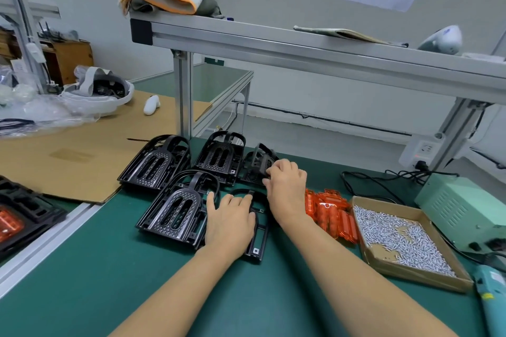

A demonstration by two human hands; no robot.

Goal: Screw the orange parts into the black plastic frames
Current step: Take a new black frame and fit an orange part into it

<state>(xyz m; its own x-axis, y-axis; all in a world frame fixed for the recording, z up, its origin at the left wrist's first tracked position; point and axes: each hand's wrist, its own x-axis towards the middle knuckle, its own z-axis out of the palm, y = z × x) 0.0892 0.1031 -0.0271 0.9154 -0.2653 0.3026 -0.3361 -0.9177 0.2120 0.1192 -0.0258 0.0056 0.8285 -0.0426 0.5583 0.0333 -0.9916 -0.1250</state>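
Note:
Several black plastic frames lie on the green mat; one stack point(175, 208) is left of my hands and two more stacks point(156, 164) point(220, 159) lie behind. My left hand point(228, 223) rests flat with straight fingers on a black frame point(258, 241) in front of me. My right hand point(286, 186) reaches further back and grips a tilted black frame point(256, 163) with curled fingers. A pile of orange parts point(331, 213) lies just right of my right wrist. A cardboard tray point(410, 271) holds several small silver screws point(397, 238).
A teal electric screwdriver point(490, 298) lies at the right edge beside a green power supply point(465, 208) with black cables. Cardboard sheet point(82, 156) covers the bench on the left. An aluminium shelf rail point(301, 52) crosses overhead. A black tray with an orange part point(16, 219) sits far left.

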